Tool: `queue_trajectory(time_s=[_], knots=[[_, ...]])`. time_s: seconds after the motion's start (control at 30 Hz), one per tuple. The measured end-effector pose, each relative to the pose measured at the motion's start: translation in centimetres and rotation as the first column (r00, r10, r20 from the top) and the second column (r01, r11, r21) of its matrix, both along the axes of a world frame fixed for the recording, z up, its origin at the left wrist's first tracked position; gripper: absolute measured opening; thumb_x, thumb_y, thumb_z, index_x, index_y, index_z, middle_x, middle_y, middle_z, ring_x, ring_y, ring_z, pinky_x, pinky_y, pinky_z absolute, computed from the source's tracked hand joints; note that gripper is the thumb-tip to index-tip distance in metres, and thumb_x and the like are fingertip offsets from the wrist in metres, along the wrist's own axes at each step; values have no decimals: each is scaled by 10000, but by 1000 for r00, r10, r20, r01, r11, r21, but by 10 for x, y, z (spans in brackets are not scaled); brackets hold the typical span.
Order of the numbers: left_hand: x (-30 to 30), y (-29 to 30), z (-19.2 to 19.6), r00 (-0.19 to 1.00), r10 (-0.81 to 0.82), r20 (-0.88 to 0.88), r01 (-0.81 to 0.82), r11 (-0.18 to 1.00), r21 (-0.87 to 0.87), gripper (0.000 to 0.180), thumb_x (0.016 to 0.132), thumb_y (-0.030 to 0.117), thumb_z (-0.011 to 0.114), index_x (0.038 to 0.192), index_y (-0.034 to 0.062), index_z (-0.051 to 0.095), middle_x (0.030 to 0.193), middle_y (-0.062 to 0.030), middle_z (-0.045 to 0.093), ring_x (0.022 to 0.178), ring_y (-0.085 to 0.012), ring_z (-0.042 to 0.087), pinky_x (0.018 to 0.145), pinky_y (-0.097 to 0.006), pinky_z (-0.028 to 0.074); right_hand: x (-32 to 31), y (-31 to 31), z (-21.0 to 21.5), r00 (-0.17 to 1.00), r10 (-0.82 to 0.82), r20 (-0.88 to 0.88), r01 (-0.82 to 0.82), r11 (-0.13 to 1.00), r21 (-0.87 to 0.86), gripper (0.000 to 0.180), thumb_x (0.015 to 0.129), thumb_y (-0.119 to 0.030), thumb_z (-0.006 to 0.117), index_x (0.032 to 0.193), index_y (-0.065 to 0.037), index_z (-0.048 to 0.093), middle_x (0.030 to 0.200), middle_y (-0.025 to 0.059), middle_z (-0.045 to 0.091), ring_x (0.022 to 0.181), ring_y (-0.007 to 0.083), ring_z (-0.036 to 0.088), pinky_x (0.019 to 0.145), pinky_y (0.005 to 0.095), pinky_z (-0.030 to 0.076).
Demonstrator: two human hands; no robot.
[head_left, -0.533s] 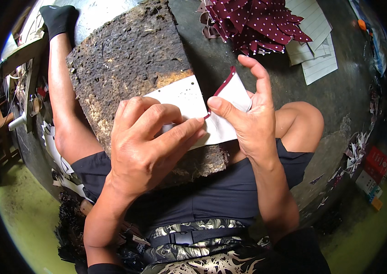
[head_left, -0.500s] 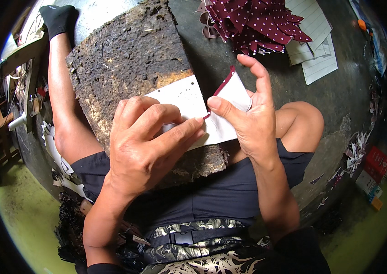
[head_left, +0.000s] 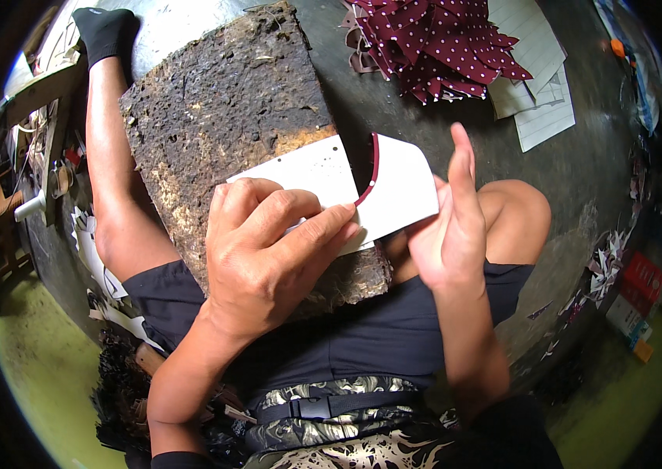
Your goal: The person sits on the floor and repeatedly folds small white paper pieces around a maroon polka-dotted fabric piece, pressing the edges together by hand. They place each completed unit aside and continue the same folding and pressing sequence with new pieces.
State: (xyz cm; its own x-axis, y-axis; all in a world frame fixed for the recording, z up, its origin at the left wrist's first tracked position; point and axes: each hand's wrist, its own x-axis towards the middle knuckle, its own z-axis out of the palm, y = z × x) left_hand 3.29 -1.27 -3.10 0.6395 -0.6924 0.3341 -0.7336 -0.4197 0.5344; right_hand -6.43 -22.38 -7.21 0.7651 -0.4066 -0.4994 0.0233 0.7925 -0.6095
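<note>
My left hand (head_left: 264,246) is closed, its fingertips pressing on a white flat piece with a curved maroon dotted edge (head_left: 405,184), near the lower end of that edge. Under and beside these fingers lies another white piece (head_left: 307,168) with small dark dots, on a rough dark board (head_left: 221,109). The maroon edge stands out to the right of the board, where the white piece flares up. My right hand (head_left: 452,227) is open at the piece's right side, one finger pointing up and the palm near its lower right corner. Some of its fingers are hidden.
Beyond the board sits a pile of maroon white-dotted fabric pieces (head_left: 440,47). Lined paper sheets (head_left: 546,113) lie to its right. My bent legs flank the board, and paper scraps (head_left: 604,258) are strewn at the right. A wooden frame (head_left: 41,94) stands at left.
My right thumb has let go of the white piece, and that hand has opened and turned. The piece has flattened out to the right. My left hand shifted slightly right, still pressing.
</note>
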Motion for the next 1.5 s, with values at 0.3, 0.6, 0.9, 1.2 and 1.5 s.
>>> queue_trajectory(time_s=[0.3,0.6,0.9,1.2,1.5], knots=[[-10,-3,-3,999,46,20,-46,999,-9,337,821,220,1011,1134,177,894,1014,52,726,907,-201,641,801,-408,458,6,53,18,999,8,-41,-26,888,-458,1006,1026,58,857,1795,-78,222,1433,133,634,1248,175,671,1055,337,610],[-9,1,-5,1000,24,-4,-24,999,-22,349,820,231,1016,1144,174,900,1030,50,735,902,-195,631,806,-402,452,9,42,5,1000,-1,2,1,919,-394,886,1010,78,862,1718,-70,351,1459,134,631,1285,178,658,1084,340,611],[-9,2,-4,999,24,-31,-25,999,-24,351,818,201,1018,1147,164,901,1029,39,741,898,-201,634,812,-400,467,7,37,-13,998,-33,-44,17,945,-326,836,988,104,870,1668,-79,420,1444,128,645,1295,185,654,1118,354,597],[-7,1,-4,1000,14,-26,-15,1000,-23,340,806,188,1022,1113,158,879,1012,28,728,888,-209,636,796,-407,457,6,36,-29,996,-46,-70,23,953,-301,817,981,101,880,1645,-81,440,1413,120,657,1275,185,663,1109,358,595],[-8,0,-6,999,22,-25,-23,999,-36,325,816,191,1016,1108,163,876,1007,35,722,883,-200,630,788,-403,447,4,31,-45,990,-82,-117,46,957,-286,776,979,123,869,1614,-77,471,1368,112,681,1246,178,676,1083,345,604]])
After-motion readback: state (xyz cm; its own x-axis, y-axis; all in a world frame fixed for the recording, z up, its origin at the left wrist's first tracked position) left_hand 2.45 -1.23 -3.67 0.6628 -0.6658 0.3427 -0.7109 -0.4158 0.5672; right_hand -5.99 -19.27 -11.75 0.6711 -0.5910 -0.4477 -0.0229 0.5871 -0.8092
